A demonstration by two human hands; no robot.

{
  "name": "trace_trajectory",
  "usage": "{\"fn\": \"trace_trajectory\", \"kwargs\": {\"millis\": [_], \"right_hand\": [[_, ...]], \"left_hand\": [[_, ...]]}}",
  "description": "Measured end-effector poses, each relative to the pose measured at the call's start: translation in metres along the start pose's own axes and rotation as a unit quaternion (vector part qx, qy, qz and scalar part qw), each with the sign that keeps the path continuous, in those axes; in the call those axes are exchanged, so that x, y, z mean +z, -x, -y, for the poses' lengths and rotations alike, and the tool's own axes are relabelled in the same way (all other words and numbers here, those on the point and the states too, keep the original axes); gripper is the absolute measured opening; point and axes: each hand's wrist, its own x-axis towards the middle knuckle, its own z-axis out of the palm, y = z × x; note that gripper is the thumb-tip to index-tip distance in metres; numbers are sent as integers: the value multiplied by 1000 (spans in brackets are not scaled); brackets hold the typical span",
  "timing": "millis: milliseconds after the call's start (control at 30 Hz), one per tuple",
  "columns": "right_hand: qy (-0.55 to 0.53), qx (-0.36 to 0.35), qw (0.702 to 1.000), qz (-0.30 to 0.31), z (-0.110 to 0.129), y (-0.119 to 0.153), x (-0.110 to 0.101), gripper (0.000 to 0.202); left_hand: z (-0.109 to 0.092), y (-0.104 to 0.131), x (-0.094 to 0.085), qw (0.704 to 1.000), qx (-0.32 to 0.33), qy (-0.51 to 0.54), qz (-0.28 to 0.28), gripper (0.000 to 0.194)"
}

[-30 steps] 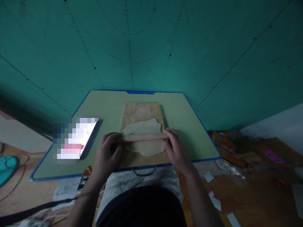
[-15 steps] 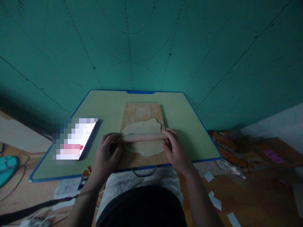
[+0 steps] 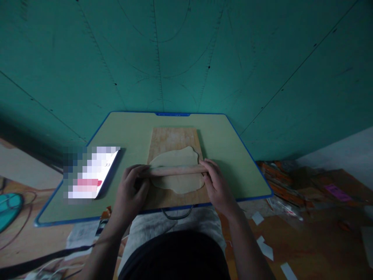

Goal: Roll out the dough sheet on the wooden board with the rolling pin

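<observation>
A wooden rolling pin [image 3: 177,170] lies crosswise over a flat sheet of pale dough [image 3: 176,154]. Under the dough is a wooden cutting board [image 3: 175,135], dusted whitish toward its far end. My left hand [image 3: 133,188] is closed around the pin's left end, which the fingers hide. At the other end, my right hand [image 3: 215,184] grips the pin between thumb and fingers, close to the dough's right edge. The dough has an uneven outline and shows both beyond the pin and on my side of it.
The board rests on a pale green folding table [image 3: 233,155] with a blue rim. On its left stands a tablet-like lit screen [image 3: 107,167], partly blurred out. A green wall [image 3: 186,58] rises behind. Paper scraps [image 3: 265,249] and cardboard [image 3: 335,186] lie on the floor at right.
My right thumb has moved in closer to the rolling pin, off the dough's lower right edge. The pin, dough and left hand look almost the same.
</observation>
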Motion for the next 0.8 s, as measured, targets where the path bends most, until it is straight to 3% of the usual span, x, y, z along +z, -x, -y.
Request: {"fn": "trace_trajectory", "kwargs": {"millis": [800], "right_hand": [[-8,2,1000,-11,0,0,1,44]], "left_hand": [[0,1,0,1000,1,1,-3,28]]}}
